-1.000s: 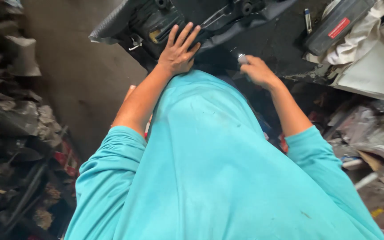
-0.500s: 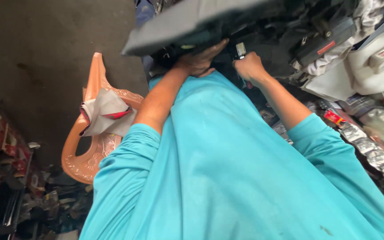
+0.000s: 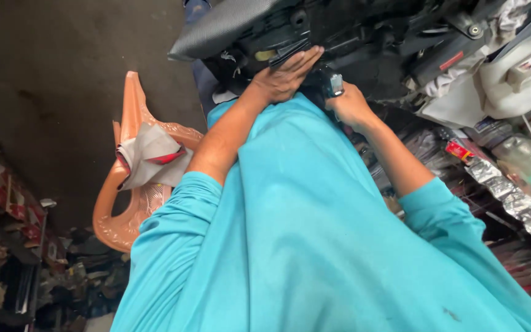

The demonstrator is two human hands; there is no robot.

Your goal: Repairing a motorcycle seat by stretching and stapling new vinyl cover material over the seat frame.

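My left hand (image 3: pixel 285 77) lies on the underside of a black machine body (image 3: pixel 370 37), its fingers curled over a black panel edge below a grey textured cover (image 3: pixel 222 27). Just to its right, my right hand (image 3: pixel 351 106) is closed round a small dark tool with a silver tip (image 3: pixel 333 83), held against the same black body. My teal sleeves and shirt (image 3: pixel 302 233) fill the lower middle of the head view and hide what lies beneath.
An orange plastic chair (image 3: pixel 124 209) with a crumpled cloth (image 3: pixel 152 157) on it stands at the left on dark concrete floor (image 3: pixel 50 80). Cluttered shelves (image 3: pixel 7 252) are at the far left. White plastic parts (image 3: pixel 511 74) and shiny packets (image 3: pixel 511 197) crowd the right.
The view has swung, bringing the orange chair in on the left. My left hand went from spread flat to curled on the panel edge. My right hand stays at the black body.
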